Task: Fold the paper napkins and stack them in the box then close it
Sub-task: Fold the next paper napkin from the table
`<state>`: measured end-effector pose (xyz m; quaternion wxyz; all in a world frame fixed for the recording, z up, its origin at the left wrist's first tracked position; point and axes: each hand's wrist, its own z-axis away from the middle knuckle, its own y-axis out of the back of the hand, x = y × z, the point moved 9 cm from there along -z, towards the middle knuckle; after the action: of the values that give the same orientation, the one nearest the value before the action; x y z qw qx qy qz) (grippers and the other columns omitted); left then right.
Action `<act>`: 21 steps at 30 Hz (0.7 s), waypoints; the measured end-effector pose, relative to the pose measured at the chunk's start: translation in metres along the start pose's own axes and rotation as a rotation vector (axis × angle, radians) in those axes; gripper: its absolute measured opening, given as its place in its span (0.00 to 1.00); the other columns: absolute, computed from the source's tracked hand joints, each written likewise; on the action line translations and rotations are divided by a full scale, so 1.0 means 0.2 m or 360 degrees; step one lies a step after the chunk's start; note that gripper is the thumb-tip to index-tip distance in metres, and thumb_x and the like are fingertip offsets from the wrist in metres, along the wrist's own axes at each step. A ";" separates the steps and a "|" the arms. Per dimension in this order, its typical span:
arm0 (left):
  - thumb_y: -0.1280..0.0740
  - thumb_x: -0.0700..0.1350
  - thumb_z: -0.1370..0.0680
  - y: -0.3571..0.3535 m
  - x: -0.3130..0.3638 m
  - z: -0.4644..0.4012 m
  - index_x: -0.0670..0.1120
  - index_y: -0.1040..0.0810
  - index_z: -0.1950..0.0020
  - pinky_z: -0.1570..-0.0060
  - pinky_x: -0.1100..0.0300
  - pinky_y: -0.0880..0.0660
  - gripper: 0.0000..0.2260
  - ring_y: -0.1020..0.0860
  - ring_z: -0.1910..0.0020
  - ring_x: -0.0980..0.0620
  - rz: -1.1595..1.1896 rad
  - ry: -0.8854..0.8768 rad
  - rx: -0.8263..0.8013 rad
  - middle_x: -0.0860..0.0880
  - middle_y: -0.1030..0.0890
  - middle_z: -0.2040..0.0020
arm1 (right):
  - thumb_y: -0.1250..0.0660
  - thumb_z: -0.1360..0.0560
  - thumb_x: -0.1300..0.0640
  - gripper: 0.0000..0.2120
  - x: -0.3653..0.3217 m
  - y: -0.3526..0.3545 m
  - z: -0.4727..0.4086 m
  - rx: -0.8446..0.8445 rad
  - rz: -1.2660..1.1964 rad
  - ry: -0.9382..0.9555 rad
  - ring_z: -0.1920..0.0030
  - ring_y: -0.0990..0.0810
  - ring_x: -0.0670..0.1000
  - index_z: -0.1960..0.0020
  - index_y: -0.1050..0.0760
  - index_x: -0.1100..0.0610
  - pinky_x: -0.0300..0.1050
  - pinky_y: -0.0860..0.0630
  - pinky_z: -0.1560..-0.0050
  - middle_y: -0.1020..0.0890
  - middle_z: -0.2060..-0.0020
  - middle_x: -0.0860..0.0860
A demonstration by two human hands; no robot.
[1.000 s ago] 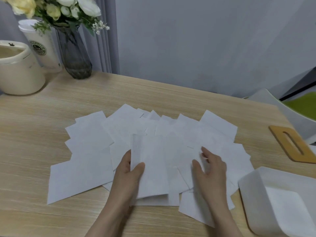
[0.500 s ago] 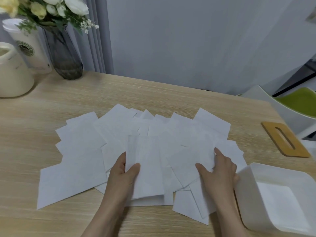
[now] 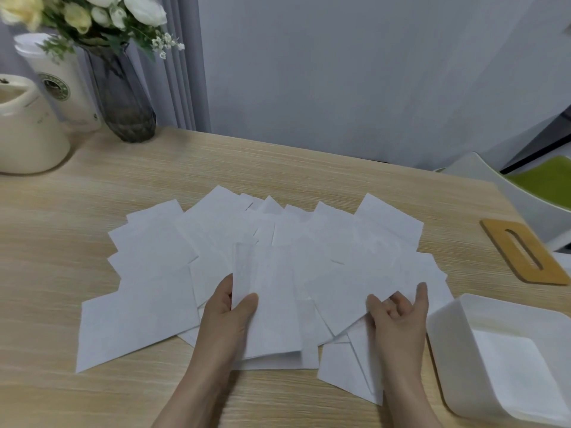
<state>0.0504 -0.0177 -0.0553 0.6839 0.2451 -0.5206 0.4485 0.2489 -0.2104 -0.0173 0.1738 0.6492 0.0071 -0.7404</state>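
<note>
My left hand point(image 3: 230, 316) pinches a folded napkin point(image 3: 268, 301); my right hand point(image 3: 398, 316), fingers curled, lifts another napkin's edge point(image 3: 340, 301). Align corners squarely before creasing.

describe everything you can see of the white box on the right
The white box is an open, lidless container that looks like smooth matte plastic, with rounded corners and walls that slope inward to a flat bottom. It sits upright on the wooden table at the near right, partly cut off by the frame. Something flat and white lies inside. The right hand is beside its left wall.
</note>
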 end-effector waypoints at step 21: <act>0.39 0.38 0.20 0.03 0.01 0.01 0.48 0.18 0.47 0.47 0.46 0.22 0.11 0.17 0.49 0.45 0.0081 0.0012 0.0103 0.48 0.14 0.52 | 0.31 0.26 0.56 0.07 0.06 0.00 -0.03 -0.0129 0.0405 -0.0065 0.72 0.28 0.45 0.52 0.27 0.57 0.43 0.35 0.68 0.26 0.75 0.45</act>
<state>0.0449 -0.0152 -0.0541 0.6660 0.2521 -0.5094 0.4832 0.2544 -0.2117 -0.0299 0.2925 0.6221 -0.0488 -0.7246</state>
